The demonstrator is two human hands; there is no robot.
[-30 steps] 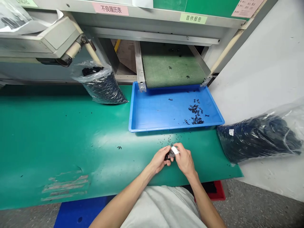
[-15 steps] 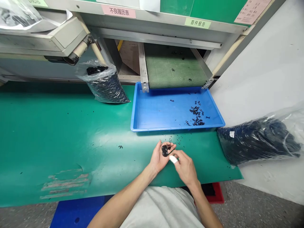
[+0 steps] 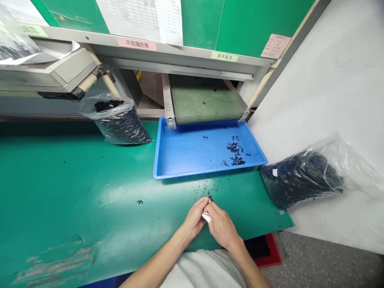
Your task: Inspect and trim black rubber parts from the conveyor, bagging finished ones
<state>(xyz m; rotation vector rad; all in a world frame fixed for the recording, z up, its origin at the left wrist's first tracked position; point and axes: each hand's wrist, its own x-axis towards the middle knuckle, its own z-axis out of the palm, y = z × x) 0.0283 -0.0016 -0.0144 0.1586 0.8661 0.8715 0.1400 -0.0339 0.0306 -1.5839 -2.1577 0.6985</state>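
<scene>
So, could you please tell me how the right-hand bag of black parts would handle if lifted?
The clear plastic bag looks floppy, since it slumps unevenly. Its loose black parts would probably shift, and the thin film may slip.

Green bench top, worn patch at lower left. White wall on the right, grey floor below (speckled, maybe concrete). Green panel behind, papers taped on; steel rail beneath it carries pink and green labels. Red crate under bench.
</scene>
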